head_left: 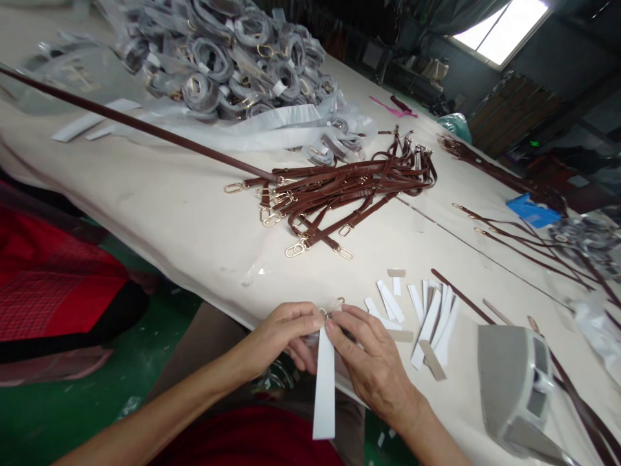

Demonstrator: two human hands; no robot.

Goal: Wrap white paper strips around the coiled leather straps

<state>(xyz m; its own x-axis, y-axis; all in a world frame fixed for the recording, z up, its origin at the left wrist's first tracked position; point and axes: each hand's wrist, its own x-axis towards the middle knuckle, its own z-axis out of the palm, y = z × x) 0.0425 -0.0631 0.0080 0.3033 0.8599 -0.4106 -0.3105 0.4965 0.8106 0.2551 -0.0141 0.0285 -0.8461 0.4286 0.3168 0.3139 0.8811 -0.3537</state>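
At the near table edge, my left hand (291,330) and my right hand (371,349) are closed close together. A white paper strip (324,395) hangs down between them, its upper end under my fingertips. A gold metal clasp (324,314) shows at my left fingertips, and part of a dark strap in clear plastic seems to sit behind the strip, mostly hidden by my fingers. Right of my hands lie several loose white strips (429,323). Beyond them is a tangled heap of brown leather straps (349,188) with gold clasps.
Rolled straps in clear plastic (233,58) form a large pile at the back left. A long brown strap (136,126) stretches to the left edge. A grey tape dispenser (514,382) stands at front right. A blue item (532,211) lies farther right, and red fabric (53,259) is at left.
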